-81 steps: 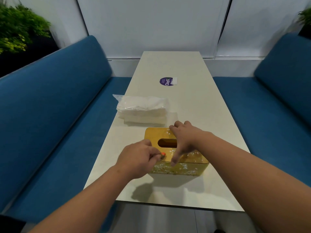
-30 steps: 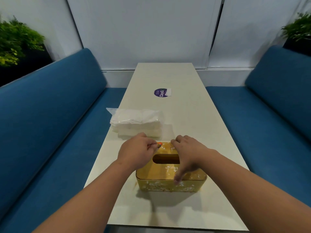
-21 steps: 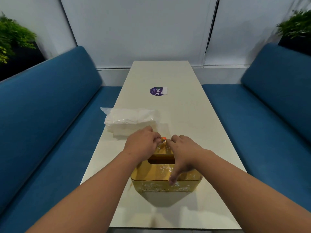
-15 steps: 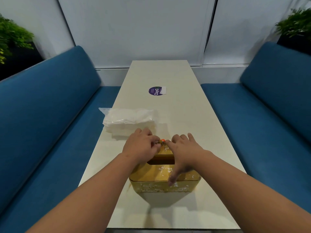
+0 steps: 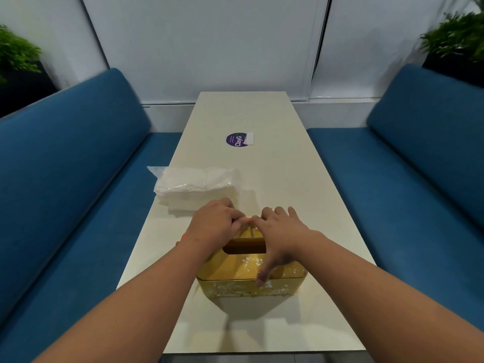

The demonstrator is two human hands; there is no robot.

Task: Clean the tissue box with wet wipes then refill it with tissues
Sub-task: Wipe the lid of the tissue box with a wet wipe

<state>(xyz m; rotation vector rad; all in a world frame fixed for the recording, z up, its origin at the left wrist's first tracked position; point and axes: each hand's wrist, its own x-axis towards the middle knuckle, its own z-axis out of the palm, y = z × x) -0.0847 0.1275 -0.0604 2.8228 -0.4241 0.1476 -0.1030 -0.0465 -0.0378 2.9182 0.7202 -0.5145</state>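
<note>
Tissue box [image 5: 243, 268]: gold, rigid, likely light, glossy lid probably slippery. Right hand [image 5: 281, 238] spread on the lid, steadying. Left hand [image 5: 216, 226] curled at far edge, pinching something small and orange-tipped. Best held by the sides.

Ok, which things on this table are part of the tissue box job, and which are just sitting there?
Job:
- yellow plastic tissue box with slotted lid
- clear plastic pack of white tissues
- left hand, curled at the box's far edge
- right hand, spread over the lid

Lying about:
- round purple sticker
- potted green plants
</note>
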